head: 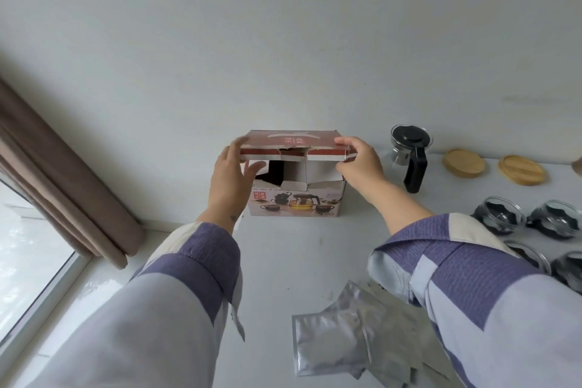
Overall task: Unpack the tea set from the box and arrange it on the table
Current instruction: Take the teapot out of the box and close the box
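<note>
- The fingers [344,142] of the right hand [359,164] curl over the right end of the box's red lid flap [296,145], thumb beneath its edge, gripping the flap.
- The fingers [235,148] of the left hand [228,179] lie nearly straight against the left end of the same flap, thumb spread toward the opening; they press on it rather than clench it.
- The flap is held roughly level above the opening, its front edge torn near the middle.
- The box [296,198] stands on the white table [283,255] against the wall, its front printed with a picture of a glass teapot and cups.
- Under the raised flap, white cardboard dividers [299,172] split the inside into compartments; the left one looks dark, and what lies in it cannot be told.
- Right of the box, near the wall, a glass teapot [409,151] with a black lid and black handle stands upright.
- Further right, two round wooden coasters [464,163] lie flat, side by side.
- Nearer the person on the right, four glass cups [499,219] with black holders sit in a group, partly hidden by the right sleeve [472,277].
- Silver foil pouches [333,343] lie overlapping at the table's near edge, below the right sleeve.
- At the left, a brown curtain [63,183] hangs beside a window [28,249].
</note>
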### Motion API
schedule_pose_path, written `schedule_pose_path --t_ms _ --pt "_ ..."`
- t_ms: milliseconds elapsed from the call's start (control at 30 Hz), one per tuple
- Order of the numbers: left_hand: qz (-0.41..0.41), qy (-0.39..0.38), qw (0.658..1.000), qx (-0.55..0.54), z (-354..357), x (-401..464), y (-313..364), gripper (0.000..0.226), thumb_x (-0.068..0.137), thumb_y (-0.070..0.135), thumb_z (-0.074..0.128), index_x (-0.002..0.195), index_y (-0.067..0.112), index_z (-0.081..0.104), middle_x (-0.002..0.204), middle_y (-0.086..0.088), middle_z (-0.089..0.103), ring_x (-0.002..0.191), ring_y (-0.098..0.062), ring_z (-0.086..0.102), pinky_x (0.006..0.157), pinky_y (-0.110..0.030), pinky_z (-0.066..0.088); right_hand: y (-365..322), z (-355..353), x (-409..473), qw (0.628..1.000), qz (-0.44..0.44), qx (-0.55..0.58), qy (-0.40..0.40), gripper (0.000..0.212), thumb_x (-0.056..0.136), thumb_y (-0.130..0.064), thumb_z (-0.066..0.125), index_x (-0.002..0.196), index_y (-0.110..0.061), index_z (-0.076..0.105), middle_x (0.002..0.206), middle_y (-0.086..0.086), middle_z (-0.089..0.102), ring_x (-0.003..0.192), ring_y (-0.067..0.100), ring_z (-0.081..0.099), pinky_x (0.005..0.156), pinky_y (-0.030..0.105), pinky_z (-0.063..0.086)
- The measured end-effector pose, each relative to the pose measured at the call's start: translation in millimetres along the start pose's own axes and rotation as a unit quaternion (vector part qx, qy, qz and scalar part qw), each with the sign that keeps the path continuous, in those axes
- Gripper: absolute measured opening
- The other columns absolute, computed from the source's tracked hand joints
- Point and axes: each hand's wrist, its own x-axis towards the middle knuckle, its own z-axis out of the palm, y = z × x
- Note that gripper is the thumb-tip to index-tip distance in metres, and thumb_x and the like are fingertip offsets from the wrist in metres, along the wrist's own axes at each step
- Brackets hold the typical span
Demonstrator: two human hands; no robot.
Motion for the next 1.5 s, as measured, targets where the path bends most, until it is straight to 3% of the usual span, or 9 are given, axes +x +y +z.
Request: schedule_pose_path --t_ms 67,133,167,233,367,533,733,1267,1500 --pt "-0.002 -0.003 0.999 0.035 -2 -1 0 0.038 0.095 0.026 0.053 0.133 0.022 0.052 0.115 -0.002 0.056 0.111 -0.023 0.052 0.089 -0.031 0.042 2 0 -9 1.0 -0.006 -0.008 -0.011 0.057 0.079 0.003 0.053 0.13 -0.024 0.053 0.13 -0.005 0.055 0.08 0.009 0.057 0.063 0.014 0.044" --pt "-0.014 -0.005 0.998 0.064 -1 -2 -1 0.035 0.099 0.022 0.046 0.132 0.024 0.055 0.116 -0.002 0.058 0.112 -0.024 0.05 0.088 -0.032 0.042 5 0 -14 0.999 -0.019 -0.04 -0.018 0.057 0.083 -0.002 0.053 0.136 -0.022 0.049 0.138 -0.002 0.05 0.108 0.016 0.056 0.087 0.024 0.049" --pt "-0.02 -0.005 0.997 0.071 1 -3 -2 0.035 0.099 0.02 0.044 0.132 0.026 0.055 0.116 -0.001 0.058 0.111 -0.023 0.051 0.085 -0.032 0.042 7 1 -16 0.997 -0.027 -0.065 -0.025 0.057 0.084 -0.004 0.052 0.138 -0.021 0.046 0.14 0.0 0.048 0.119 0.018 0.051 0.099 0.028 0.045" --pt "-0.034 -0.004 0.997 0.072 3 -6 -4 0.036 0.099 0.018 0.043 0.131 0.03 0.056 0.116 0.003 0.059 0.108 -0.019 0.053 0.078 -0.029 0.041 11 5 -20 0.993 -0.042 -0.108 -0.034 0.057 0.087 -0.005 0.051 0.142 -0.017 0.042 0.139 0.003 0.046 0.127 0.02 0.045 0.107 0.03 0.037" --pt "-0.045 -0.003 0.995 0.086 4 -8 -8 0.036 0.1 0.02 0.043 0.13 0.033 0.057 0.119 0.008 0.063 0.095 -0.012 0.054 0.07 -0.027 0.04 21 8 -19 0.985 -0.067 -0.159 -0.007 0.045 0.098 -0.006 0.04 0.141 -0.019 0.044 0.132 0.005 0.052 0.124 0.023 0.046 0.101 0.032 0.039" --pt "-0.048 -0.006 0.992 0.119 11 -9 -11 0.035 0.102 0.022 0.04 0.131 0.032 0.055 0.121 0.006 0.065 0.087 -0.011 0.052 0.066 -0.027 0.039 31 14 -16 0.978 -0.089 -0.186 0.019 0.04 0.098 -0.009 0.043 0.134 -0.022 0.054 0.104 0.001 0.052 0.091 0.017 0.052 0.074 0.024 0.039" --pt "-0.045 0.015 0.993 0.11 22 -10 -18 0.035 0.101 0.022 0.041 0.129 0.034 0.057 0.108 0.007 0.066 0.081 -0.013 0.052 0.064 -0.025 0.035 43 21 -19 0.977 -0.099 -0.18 0.05 0.035 0.097 -0.015 0.049 0.129 -0.027 0.058 0.094 -0.002 0.044 0.082 0.014 0.047 0.068 0.024 0.042" --pt "0.044 0.003 0.99 0.136 17 6 -24 0.031 0.099 0.023 0.047 0.128 0.022 0.06 0.104 -0.002 0.071 0.072 -0.02 0.051 0.063 -0.027 0.035 53 20 -11 0.975 -0.113 -0.176 0.071 0.034 0.096 -0.015 0.05 0.126 -0.026 0.062 0.095 -0.001 0.046 0.08 0.016 0.049 0.067 0.024 0.041" --pt "0.03 -0.016 0.995 0.099 27 -4 -30 0.036 0.1 0.022 0.045 0.135 0.029 0.053 0.125 0.004 0.059 0.096 -0.015 0.057 0.075 -0.026 0.046 55 22 -13 0.971 -0.13 -0.188 0.07 0.033 0.097 -0.014 0.048 0.125 -0.024 0.062 0.099 0.004 0.047 0.086 0.024 0.057 0.071 0.036 0.053"
